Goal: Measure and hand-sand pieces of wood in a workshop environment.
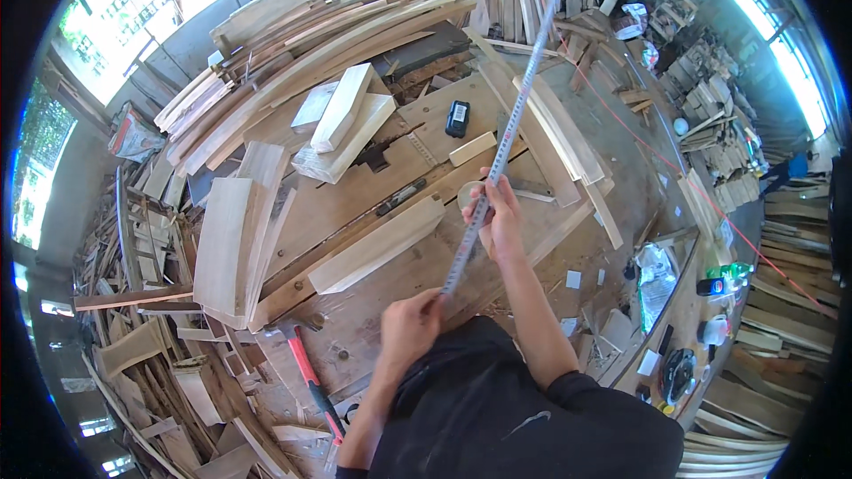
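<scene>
A long, narrow steel ruler with printed marks slants up and away to the right over the workbench. Its near end is pinched in the fingers of my left hand, close to my body. Farther along, my right hand has its fingers closed around the ruler. Beside the right fingers a pale, round piece shows in part; I cannot tell whether it is held. Below the ruler, a planed wooden block lies on the wooden workbench.
Stacked wood blocks, a dark battery-like block and a small wood strip lie on the bench. Boards stand at left. A red-handled hammer lies near my left forearm. Long planks are piled behind; bottles stand right.
</scene>
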### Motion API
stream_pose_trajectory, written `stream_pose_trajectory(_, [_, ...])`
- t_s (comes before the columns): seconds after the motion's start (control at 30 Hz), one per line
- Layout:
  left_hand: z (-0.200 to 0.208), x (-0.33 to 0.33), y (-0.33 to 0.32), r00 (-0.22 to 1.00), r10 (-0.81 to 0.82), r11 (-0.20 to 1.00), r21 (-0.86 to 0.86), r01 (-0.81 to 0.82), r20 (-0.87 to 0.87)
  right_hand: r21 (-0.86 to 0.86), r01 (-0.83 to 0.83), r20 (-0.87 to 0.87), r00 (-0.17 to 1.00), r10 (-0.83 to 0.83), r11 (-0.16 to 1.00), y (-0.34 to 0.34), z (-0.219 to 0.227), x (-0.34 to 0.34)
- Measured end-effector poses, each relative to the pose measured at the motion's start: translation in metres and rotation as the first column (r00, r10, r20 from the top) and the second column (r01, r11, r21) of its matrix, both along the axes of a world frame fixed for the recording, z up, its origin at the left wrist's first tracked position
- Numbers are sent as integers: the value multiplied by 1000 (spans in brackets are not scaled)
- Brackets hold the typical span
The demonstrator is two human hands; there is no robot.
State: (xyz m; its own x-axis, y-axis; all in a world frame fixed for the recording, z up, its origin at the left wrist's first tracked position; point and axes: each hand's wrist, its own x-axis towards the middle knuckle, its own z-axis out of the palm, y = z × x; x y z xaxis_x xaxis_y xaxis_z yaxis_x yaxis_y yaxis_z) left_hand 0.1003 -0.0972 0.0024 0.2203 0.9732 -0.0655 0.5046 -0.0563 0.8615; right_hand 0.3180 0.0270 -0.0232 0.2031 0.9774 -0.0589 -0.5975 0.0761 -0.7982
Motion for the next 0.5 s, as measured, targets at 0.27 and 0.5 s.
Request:
stream_pose_trajectory(0.27, [31,-117,-7,958,286,949,134,-284,1,29,-171,195,967,162,985,14,5,7])
stream_pose_trajectory(0.5, [-10,-147,0,830,521,847,-5,-531,201,-59,-132,426,893,145,989,21,-22,2])
